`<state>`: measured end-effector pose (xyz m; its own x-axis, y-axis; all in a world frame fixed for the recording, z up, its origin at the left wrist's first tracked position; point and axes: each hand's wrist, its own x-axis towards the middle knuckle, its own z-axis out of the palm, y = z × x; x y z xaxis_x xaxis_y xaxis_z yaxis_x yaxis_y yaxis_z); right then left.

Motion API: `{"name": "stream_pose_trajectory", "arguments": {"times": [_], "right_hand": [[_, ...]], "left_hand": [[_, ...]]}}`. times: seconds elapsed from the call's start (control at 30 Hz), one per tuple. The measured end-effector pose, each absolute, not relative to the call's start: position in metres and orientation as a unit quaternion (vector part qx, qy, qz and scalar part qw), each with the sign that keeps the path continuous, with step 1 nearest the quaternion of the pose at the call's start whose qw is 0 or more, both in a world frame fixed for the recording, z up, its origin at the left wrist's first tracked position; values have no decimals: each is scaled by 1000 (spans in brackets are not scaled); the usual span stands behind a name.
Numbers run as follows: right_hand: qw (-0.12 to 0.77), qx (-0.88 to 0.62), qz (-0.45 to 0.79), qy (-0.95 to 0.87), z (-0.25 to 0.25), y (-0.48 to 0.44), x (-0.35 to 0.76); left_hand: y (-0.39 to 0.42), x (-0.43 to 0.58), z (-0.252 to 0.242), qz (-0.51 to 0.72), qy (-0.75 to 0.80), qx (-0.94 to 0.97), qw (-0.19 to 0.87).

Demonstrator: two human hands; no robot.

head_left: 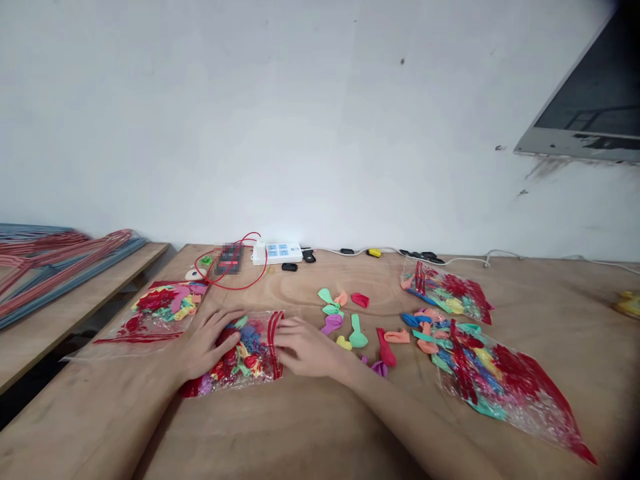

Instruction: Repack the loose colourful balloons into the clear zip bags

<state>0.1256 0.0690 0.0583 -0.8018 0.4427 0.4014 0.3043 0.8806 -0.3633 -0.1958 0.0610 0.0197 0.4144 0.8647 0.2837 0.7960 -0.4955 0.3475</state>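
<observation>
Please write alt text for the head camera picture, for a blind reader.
Two bare hands press on a clear plastic bag of coloured balloons on a wooden table: the left hand lies flat on it, the right hand touches its red-striped end. Loose balloons and three more bags lie around.

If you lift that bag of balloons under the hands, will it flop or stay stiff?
Probably floppy: the bag is thin clear plastic that lies lumpy under the flat left hand. Likely light, being filled only with uninflated balloons. Its glossy film may feel slippery.
</observation>
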Motion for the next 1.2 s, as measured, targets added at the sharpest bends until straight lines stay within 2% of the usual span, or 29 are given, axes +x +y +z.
{"name": "stream_pose_trajectory", "arguments": {"times": [0.17,0.27,0.4,0.5,0.73,0.97,1.2], "right_hand": [[320,-364,113,-867,51,78,220],[297,-473,51,-828,37,90,275],[251,-542,38,-801,19,97,315],[234,-551,51,-800,11,98,316],[257,-543,61,-797,9,100,303],[329,-490,99,-801,6,105,293],[322,-489,80,-807,4,110,279]], "left_hand": [[61,-196,20,211,498,837,86],[61,-197,19,217,499,835,82],[62,-197,18,223,494,837,74],[61,-197,18,218,503,833,74],[59,-197,23,206,507,832,90],[60,-197,25,202,503,835,92],[60,-197,24,191,516,829,104]]}}
